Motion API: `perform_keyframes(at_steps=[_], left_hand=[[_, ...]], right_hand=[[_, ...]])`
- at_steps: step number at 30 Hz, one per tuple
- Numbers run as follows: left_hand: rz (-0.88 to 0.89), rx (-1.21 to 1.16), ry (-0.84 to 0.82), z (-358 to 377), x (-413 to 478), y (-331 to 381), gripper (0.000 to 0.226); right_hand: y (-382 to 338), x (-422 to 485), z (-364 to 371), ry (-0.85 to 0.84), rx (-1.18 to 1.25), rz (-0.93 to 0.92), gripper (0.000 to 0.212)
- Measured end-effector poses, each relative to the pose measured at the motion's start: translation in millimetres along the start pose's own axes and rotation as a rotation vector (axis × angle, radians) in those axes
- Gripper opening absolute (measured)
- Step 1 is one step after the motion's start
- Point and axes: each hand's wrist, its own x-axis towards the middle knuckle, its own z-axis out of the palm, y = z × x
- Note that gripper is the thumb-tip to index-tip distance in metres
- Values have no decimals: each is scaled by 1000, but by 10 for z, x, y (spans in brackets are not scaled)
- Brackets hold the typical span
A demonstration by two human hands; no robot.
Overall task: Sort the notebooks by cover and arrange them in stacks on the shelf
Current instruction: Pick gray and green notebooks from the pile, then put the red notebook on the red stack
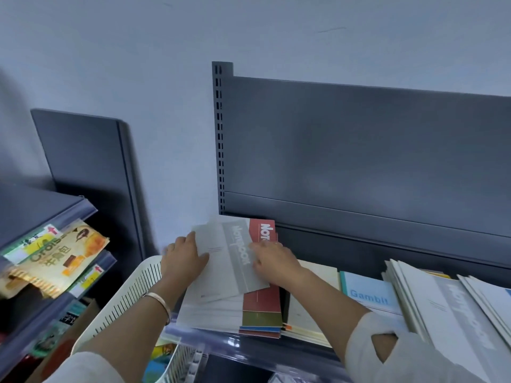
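A grey notebook lies tilted on top of a pile at the left end of the dark shelf. My left hand holds its left edge, thumb on the cover. My right hand rests on its right edge with fingers curled over it. Under it lie other grey notebooks and red, olive and blue ones. To the right are a cream notebook, a light-blue "Gambit" notebook and a fanned stack of grey notebooks.
A white slotted basket stands below the shelf's left end, with colourful items inside. Another shelf unit at the left holds snack packets. The shelf's back panel rises behind the notebooks.
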Motion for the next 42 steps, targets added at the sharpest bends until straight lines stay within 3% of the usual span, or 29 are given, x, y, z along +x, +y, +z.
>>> perform_keyframes(at_steps=[4, 7, 11, 14, 18, 21, 25, 30, 34, 38, 42], left_hand=[[-171, -672, -188, 90, 71, -129, 50], [-291, -926, -120, 85, 82, -188, 42], [-218, -920, -14, 25, 168, -211, 34], [-185, -945, 72, -18, 223, -243, 31], [-216, -1103, -24, -1, 253, -245, 29], [-213, -1143, -133, 61, 232, -148, 27], [-200, -1141, -137, 99, 214, -85, 25], [-187, -1048, -101, 93, 185, -134, 24], [-171, -969, 84, 44, 163, -160, 17], [-123, -1048, 160, -66, 147, -183, 15], [-121, -1180, 221, -157, 102, -156, 16]], right_hand=[[-132, 120, 50, -39, 133, -32, 35], [-204, 197, 68, -28, 249, -41, 43], [-171, 290, 58, 23, 369, -18, 42], [-52, 337, 55, 110, 321, 105, 39], [153, 380, 89, 102, 274, 250, 28], [164, 372, 100, 22, 216, 227, 33], [113, 360, 106, -31, 37, 132, 38], [56, 338, 83, -42, 127, 23, 37], [16, 288, 82, -16, 320, 46, 34], [24, 302, 26, 205, 640, 176, 32], [34, 311, 24, 41, 1129, 425, 31]])
